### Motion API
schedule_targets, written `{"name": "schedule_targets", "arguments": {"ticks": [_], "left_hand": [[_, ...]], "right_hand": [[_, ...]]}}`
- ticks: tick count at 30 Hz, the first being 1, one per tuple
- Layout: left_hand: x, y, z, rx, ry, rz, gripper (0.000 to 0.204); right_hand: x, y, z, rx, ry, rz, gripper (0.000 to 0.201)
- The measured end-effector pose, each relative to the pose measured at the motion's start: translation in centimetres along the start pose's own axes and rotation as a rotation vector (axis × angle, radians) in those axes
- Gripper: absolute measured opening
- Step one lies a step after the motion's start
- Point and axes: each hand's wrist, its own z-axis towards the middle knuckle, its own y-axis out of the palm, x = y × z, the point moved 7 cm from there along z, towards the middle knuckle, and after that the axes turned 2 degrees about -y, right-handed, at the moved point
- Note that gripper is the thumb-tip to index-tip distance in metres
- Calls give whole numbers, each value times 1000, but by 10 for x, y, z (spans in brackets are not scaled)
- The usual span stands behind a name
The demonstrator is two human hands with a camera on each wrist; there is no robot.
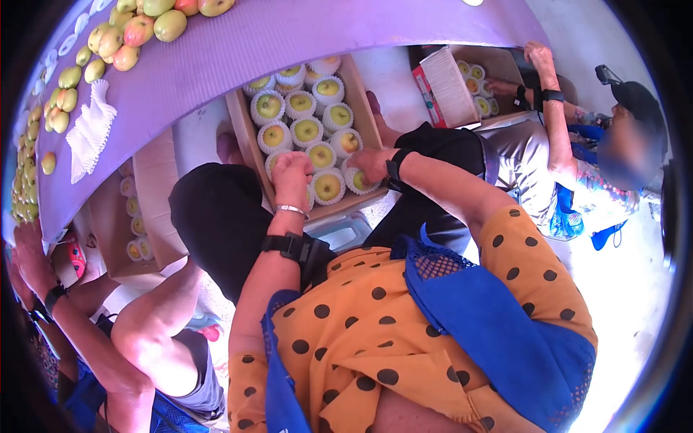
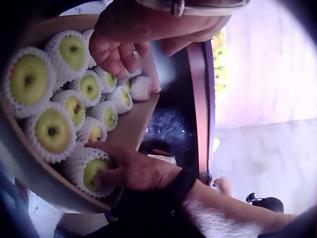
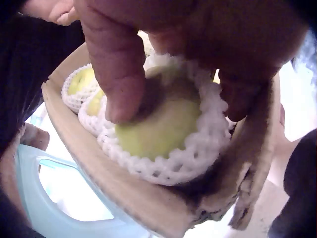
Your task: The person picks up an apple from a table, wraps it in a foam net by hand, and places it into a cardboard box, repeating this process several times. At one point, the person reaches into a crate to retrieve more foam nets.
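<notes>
Well, from far away I had the right hand [image 1: 370, 167] pinching an apple [image 3: 163, 136] in the box [image 1: 365, 105] corner; the left hand [image 1: 291, 175] hung loosely curled, seemingly empty. The apple was likely hard but easily bruised, best held round its soft net [image 3: 171, 169].

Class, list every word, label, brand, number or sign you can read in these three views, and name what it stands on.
No text can be read in any view.
Red panel on the right-hand carton, head view: any marks too small and blurred to read.
Red patch at far left: likewise unreadable.
Middle apple carton: no lettering visible.
</notes>
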Motion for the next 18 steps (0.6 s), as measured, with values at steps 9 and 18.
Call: {"name": "schedule_targets", "arguments": {"ticks": [9, 18], "left_hand": [[-79, 31, 9, -287, -348, 173, 21], [-103, 73, 3, -569, 326, 961, 57]], "right_hand": [[-17, -15, -25, 139, -20, -77, 50], [-11, -5, -24, 249, -62, -22, 35]]}}
